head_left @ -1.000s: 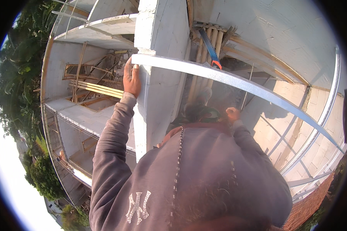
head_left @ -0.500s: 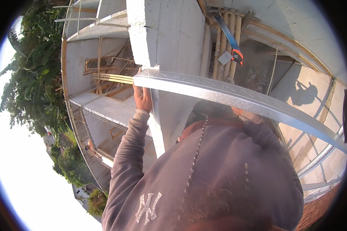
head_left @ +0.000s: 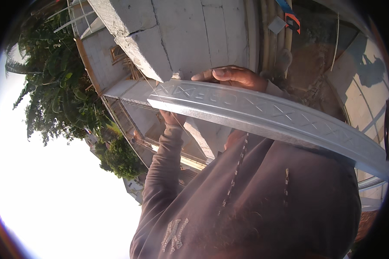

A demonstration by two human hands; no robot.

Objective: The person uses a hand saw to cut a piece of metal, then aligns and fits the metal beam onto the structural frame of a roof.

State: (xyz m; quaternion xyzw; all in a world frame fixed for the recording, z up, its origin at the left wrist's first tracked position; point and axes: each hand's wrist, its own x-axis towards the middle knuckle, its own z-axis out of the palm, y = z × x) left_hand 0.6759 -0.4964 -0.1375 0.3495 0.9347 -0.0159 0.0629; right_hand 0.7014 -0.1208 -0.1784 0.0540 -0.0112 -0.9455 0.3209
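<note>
A long silvery metal channel [head_left: 255,108] with an embossed pattern crosses in front of my chest, tilted down to the right. Its left end lies close by the corner of a pale block wall [head_left: 190,39]. Below that end, my left hand [head_left: 173,118] grips the channel from underneath, its fingers mostly hidden behind the metal. Along the channel's far edge rests my right hand [head_left: 235,77], fingers stretched toward the left end and lying against the metal rather than wrapped round it. A thin string [head_left: 153,86] runs down past the left end.
Beyond the channel, a handsaw [head_left: 292,22] with an orange and black handle lies on bamboo poles [head_left: 267,36] beside a small grey square plate [head_left: 277,25]. Lower block walls and timber [head_left: 116,93] drop away on the left, with trees [head_left: 52,86] outside.
My right hand has come up from below the channel to its far edge. The channel has turned to show more of its embossed face, and my view has shifted.
</note>
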